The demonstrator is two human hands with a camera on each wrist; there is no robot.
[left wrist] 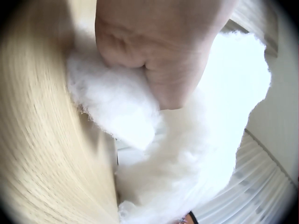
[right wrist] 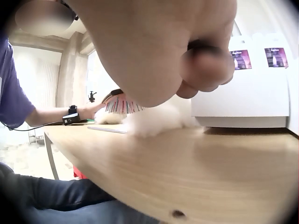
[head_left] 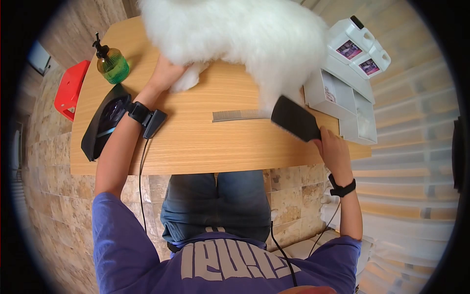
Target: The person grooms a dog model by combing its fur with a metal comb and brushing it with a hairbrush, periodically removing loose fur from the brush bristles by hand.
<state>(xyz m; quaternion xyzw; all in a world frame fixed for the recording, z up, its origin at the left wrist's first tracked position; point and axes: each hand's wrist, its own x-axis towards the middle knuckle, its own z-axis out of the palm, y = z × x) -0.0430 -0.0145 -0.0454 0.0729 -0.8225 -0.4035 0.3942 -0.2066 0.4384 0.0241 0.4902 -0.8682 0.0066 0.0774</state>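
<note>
A white fluffy animal [head_left: 235, 34] stands across the far side of the wooden table, its head out of the head view. My left hand [head_left: 166, 73] grips one of its legs [head_left: 188, 82] low over the tabletop; in the left wrist view the fur [left wrist: 117, 102] bulges out beneath the palm, and the fingertips are hidden. In my right hand [head_left: 337, 153] is the handle of a black paddle brush [head_left: 293, 119]. Its back faces up, close to another furry leg [head_left: 276, 90], and coloured bristles [right wrist: 124, 106] point down. A metal comb [head_left: 240, 115] lies flat beside the brush head.
A green pump bottle [head_left: 113, 66] and an open black pouch [head_left: 100, 127] are at the table's left. White drawers [head_left: 338, 95] carrying white jugs [head_left: 350, 41] stand at the right. A red stool [head_left: 71, 90] is beyond the left edge; cables hang from both wrists.
</note>
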